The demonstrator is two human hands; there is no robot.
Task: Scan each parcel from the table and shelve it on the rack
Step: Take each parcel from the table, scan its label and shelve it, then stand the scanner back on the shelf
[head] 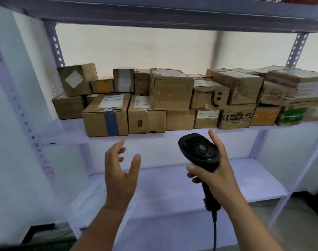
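My left hand [121, 172] hangs spread and empty at 7 o'clock, free to carry, below the parcels [172, 98] packed on the rack [64, 136] at 12, while my right hand [219, 174] grips the scanner [200, 151] at 5, probably kept ready.

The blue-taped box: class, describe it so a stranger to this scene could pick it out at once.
Find the rack's middle shelf, packed with brown cardboard parcels. At the front near its left end, above the left hand, sits a box with a white label on top. It alone has a strip of blue patterned tape down its front.
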